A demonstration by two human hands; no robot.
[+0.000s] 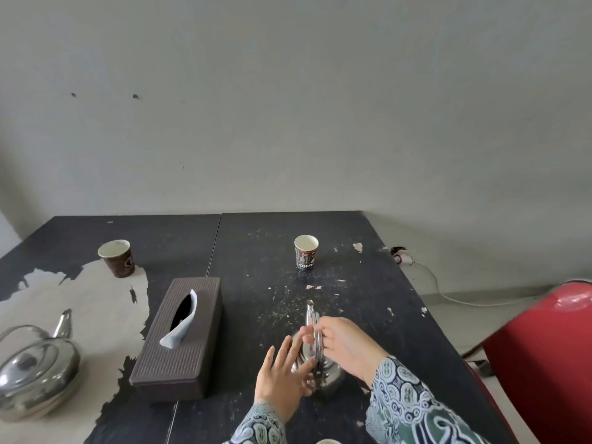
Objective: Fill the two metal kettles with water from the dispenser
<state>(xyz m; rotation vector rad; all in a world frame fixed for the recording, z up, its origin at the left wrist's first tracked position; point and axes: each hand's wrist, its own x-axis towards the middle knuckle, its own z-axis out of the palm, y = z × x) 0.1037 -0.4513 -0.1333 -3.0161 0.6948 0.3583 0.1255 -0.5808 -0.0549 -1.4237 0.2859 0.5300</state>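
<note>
A small metal kettle (330,378) stands on the dark table (368,299), its thin spout (309,310) pointing away from me. My right hand (344,342) is closed around its upright handle at the top. My left hand (283,376) lies flat with fingers spread against the kettle's left side and lid, hiding most of the lid. A second, larger metal kettle (35,373) with its lid on and its handle raised rests at the table's left edge, far from both hands. No water dispenser is in view.
A brown tissue box (179,341) lies between the two kettles. A brown paper cup (117,257) stands at the back left and a printed coffee cup (306,256) at the back centre. A red chair (544,357) stands right of the table. A white cable (429,283) runs along the floor.
</note>
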